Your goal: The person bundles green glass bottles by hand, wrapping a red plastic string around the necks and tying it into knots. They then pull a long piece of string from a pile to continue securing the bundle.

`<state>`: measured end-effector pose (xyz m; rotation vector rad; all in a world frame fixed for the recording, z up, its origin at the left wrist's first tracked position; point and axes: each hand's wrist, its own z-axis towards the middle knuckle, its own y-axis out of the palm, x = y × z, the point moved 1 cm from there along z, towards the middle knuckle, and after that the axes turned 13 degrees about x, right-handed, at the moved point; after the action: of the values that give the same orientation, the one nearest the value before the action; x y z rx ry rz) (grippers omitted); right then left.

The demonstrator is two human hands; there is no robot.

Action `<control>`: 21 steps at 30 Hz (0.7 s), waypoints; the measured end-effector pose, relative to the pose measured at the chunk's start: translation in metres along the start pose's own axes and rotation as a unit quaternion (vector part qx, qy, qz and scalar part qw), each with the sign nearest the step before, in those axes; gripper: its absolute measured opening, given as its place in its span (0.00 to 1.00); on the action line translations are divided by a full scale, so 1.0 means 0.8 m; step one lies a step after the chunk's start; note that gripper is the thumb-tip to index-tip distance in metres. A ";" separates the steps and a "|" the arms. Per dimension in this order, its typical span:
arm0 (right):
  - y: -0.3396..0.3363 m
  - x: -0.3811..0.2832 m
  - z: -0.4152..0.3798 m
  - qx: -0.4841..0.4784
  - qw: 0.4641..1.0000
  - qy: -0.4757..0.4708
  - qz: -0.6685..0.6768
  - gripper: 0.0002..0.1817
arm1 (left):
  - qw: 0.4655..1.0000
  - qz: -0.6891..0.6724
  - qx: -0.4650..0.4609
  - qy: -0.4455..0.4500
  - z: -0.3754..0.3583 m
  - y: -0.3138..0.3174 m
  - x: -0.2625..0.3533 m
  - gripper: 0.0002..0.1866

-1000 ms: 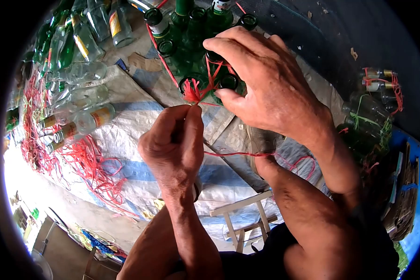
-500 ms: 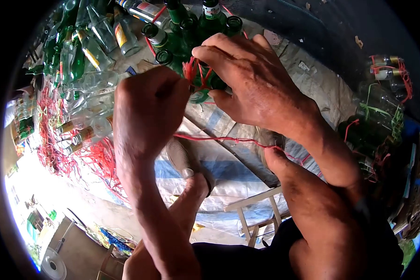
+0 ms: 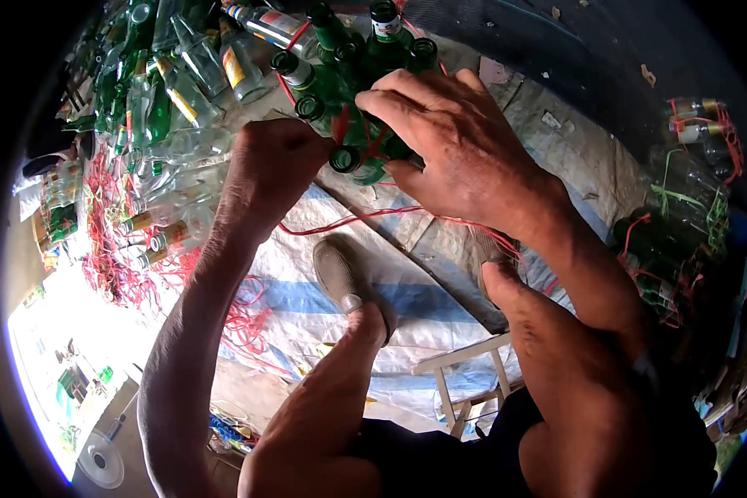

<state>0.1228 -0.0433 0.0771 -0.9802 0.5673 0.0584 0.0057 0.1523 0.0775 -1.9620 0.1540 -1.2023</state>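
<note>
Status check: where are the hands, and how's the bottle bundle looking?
Left hand fisted at the green bottles, grip hidden. Right hand clamped over the bottle necks. Red string trails slack beneath the hands. Loose bottles piled left, nothing blocking.

This is looking like an outdoor bottle-sorting yard, where someone is working low over a woven plastic tarp (image 3: 440,249) spread on the ground. Heaps of empty glass bottles (image 3: 166,108) are lying around, red string (image 3: 116,257) is piling up beside them, and tied bundles (image 3: 681,207) are waiting nearby.
</note>
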 end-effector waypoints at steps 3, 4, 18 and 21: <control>0.001 -0.001 -0.003 -0.004 1.000 0.000 -0.011 0.32 | 0.997 -0.052 0.028 -0.056 -0.011 0.006 -0.009 0.13; 0.002 0.000 -0.003 -0.005 1.000 0.000 -0.015 0.32 | 0.994 -0.078 0.032 -0.074 -0.018 0.007 -0.009 0.13; 0.009 0.005 0.000 0.024 0.999 -0.030 -0.016 0.32 | 0.885 -0.415 0.045 -0.208 -0.043 0.040 -0.051 0.06; 0.007 0.003 0.003 0.016 0.999 -0.024 -0.016 0.33 | 0.867 -0.456 0.017 -0.200 -0.039 0.041 -0.062 0.05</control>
<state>0.1240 -0.0390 0.0729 -0.9552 0.5060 0.0439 -0.0360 0.1362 0.0276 -2.2582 -1.1149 -1.2683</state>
